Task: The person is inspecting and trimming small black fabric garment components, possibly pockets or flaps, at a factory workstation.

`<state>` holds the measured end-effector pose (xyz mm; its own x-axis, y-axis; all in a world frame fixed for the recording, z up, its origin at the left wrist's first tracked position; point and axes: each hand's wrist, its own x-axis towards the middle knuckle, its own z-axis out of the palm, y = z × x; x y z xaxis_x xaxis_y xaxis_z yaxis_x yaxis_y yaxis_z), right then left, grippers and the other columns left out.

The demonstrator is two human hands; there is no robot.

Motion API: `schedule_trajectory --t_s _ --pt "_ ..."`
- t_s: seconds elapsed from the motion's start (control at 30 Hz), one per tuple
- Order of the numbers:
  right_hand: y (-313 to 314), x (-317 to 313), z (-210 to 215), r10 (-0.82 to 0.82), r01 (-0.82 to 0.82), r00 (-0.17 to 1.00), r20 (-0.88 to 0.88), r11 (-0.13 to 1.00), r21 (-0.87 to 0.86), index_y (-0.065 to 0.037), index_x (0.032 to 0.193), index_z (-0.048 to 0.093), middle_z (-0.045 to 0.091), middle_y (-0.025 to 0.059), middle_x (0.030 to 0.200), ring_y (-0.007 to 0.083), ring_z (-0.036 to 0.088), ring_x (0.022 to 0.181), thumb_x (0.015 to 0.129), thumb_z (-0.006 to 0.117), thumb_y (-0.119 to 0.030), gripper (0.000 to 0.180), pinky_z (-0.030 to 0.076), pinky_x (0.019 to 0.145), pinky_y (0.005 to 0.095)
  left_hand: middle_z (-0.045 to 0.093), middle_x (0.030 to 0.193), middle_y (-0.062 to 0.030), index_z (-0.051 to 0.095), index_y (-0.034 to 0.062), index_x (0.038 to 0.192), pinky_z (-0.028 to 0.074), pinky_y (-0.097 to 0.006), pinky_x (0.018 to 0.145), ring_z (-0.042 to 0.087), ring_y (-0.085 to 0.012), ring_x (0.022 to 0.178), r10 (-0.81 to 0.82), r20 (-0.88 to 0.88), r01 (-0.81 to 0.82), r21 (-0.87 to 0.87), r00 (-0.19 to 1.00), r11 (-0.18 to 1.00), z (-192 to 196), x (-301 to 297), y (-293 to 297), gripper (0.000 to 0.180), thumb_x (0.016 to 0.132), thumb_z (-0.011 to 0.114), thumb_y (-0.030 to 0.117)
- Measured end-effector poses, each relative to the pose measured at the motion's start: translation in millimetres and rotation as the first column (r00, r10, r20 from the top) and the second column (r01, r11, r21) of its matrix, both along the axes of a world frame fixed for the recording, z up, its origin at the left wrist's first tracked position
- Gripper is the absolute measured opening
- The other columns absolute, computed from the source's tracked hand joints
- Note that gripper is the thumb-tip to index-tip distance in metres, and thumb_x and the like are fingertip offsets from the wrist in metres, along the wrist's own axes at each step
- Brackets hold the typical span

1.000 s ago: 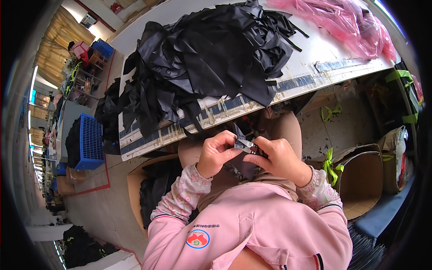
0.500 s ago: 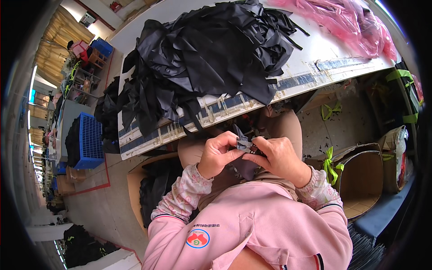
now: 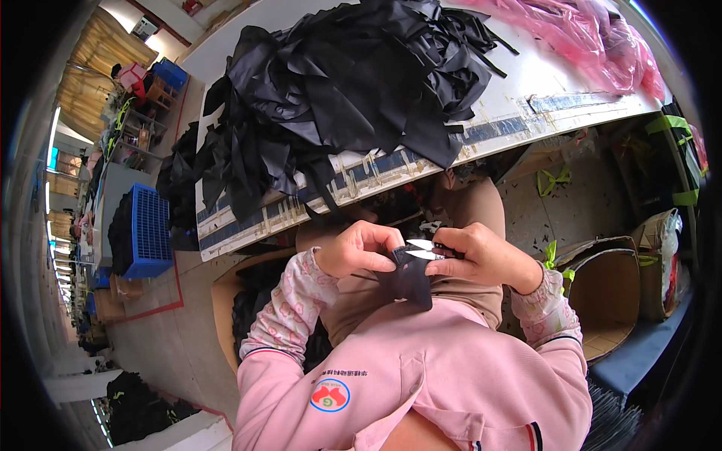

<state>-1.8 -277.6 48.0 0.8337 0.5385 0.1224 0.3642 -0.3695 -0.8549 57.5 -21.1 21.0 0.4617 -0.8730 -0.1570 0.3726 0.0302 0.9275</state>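
Note:
Over my lap, a small dark fabric piece [image 3: 408, 284] hangs from my left hand [image 3: 359, 249], its top edge pinched between thumb and fingers. Thread snips [image 3: 425, 251] with two bright blades sit in the grip of my right hand [image 3: 476, 255]. The blades are parted and point left, their tips at the edge of the fabric. Most of the snips' handle is hidden inside my right hand. Beyond both hands, a large heap of black fabric pieces [image 3: 338, 83] lies on the table, some strips drooping over its front edge.
The white table [image 3: 519, 79] has a worn, taped front edge. Pink plastic sheeting [image 3: 594, 37] lies at its far right. Cardboard boxes [image 3: 602, 301] stand at my right, another box [image 3: 223, 301] by my left knee. A blue crate [image 3: 150, 233] stands farther left.
My hands have moved slightly apart, and the right one has turned so the snips' blades show parted. The fabric piece now hangs lower and in fuller view from my left hand.

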Motion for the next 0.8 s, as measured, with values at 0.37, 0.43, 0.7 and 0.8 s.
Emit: schedule_trajectory --t_s 0.37,0.43,0.7,0.8 --pt "-3 5 8 0.310 -0.323 0.942 -0.129 0.942 -0.092 -0.001 0.076 0.055 0.054 0.0160 0.057 0.0370 0.056 0.055 0.086 0.065 -0.043 0.045 0.041 0.051 0.0420 0.055 0.084 -0.0003 0.060 -0.0019 0.082 0.042 -0.024 0.074 0.052 -0.0089 0.081 -0.412 -0.081 0.411 -0.019 0.908 0.911 1 10 -3 0.009 0.078 0.066 0.003" --pt "-2 5 9 0.317 -0.333 0.938 -0.141 0.937 -0.107 -0.001 0.076 0.055 0.054 0.0160 0.057 0.0371 0.056 0.055 0.086 0.065 -0.043 0.045 0.041 0.051 0.0419 0.055 0.083 0.0002 0.060 -0.0015 0.082 0.041 -0.023 0.073 0.051 -0.0082 0.080 -0.425 -0.078 0.425 -0.010 0.902 0.905 -1 11 -3 0.009 0.078 0.066 0.003" --pt "3 3 2 0.327 -0.338 0.935 -0.139 0.939 -0.062 -0.001 0.076 0.055 0.054 0.0169 0.058 0.0368 0.056 0.055 0.086 0.066 -0.041 0.043 0.041 0.051 0.0411 0.056 0.087 -0.0056 0.061 -0.0036 0.083 0.041 -0.028 0.076 0.052 -0.0142 0.083 -0.457 -0.133 0.465 0.028 0.879 0.885 -9 10 -4 0.016 0.080 0.069 0.010" --pt "7 3 0 0.330 -0.337 0.934 -0.140 0.941 -0.031 0.000 0.078 0.056 0.055 0.0173 0.059 0.0368 0.055 0.054 0.086 0.067 -0.041 0.042 0.041 0.050 0.0409 0.055 0.086 -0.0041 0.060 -0.0032 0.082 0.041 -0.027 0.075 0.051 -0.0131 0.082 -0.471 -0.131 0.479 0.040 0.872 0.877 -9 10 -5 0.015 0.080 0.069 0.010"
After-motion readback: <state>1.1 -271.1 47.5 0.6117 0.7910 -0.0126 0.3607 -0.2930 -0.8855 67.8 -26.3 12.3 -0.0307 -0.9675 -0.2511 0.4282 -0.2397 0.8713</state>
